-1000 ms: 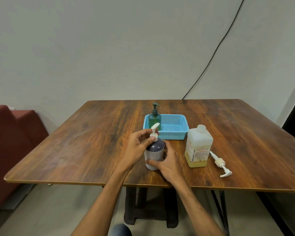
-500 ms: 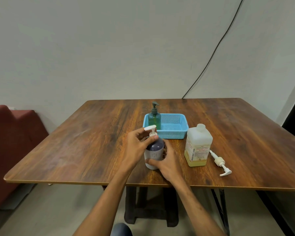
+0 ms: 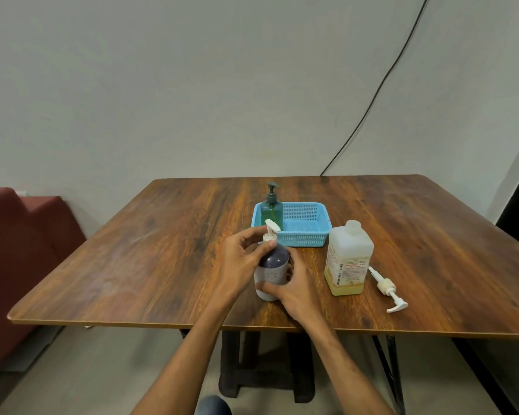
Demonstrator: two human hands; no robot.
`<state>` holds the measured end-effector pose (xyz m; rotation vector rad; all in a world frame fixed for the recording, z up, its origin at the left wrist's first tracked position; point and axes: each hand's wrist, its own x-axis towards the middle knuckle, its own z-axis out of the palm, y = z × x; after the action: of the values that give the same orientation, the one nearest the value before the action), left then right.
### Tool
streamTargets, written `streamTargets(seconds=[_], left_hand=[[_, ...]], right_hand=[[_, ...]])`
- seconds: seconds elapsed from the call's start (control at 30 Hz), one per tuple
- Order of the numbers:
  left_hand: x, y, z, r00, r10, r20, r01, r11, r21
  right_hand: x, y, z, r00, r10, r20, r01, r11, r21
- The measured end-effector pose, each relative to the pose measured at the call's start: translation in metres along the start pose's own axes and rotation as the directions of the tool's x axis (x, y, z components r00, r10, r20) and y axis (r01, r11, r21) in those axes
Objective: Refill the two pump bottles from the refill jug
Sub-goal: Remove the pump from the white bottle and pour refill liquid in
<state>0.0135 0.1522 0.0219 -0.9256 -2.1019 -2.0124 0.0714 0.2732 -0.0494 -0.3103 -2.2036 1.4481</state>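
My left hand (image 3: 243, 259) pinches the purple bottle (image 3: 273, 262) at its neck, just under the white nozzle, while my right hand (image 3: 297, 292) wraps round its lower body. It stands near the table's (image 3: 162, 265) front edge. Behind it the green bottle (image 3: 271, 211) stands in the blue basket (image 3: 306, 235). The jug (image 3: 348, 259) stands to the right (a loose pump (image 3: 387, 287) lies just beside it).
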Motion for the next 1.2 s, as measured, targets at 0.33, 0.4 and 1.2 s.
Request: streamTargets(seconds=[0.33,0.4,1.2], left_hand=[[0.019,0.036,-0.008,0.980,0.052,-0.193,-0.073,0.992,-0.102],[0.021,0.044,-0.011,0.977,0.064,-0.205,-0.089,0.989,-0.115],[-0.042,-0.012,-0.058,0.848,0.138,-0.512,-0.043,0.980,0.192]], right_hand=[[0.000,0.000,-0.002,1.000,-0.007,0.009,0.007,1.000,-0.002],[0.000,0.000,-0.002,1.000,-0.003,0.014,0.003,1.000,-0.004],[0.000,-0.003,-0.004,1.000,-0.008,0.019,0.008,1.000,0.020]])
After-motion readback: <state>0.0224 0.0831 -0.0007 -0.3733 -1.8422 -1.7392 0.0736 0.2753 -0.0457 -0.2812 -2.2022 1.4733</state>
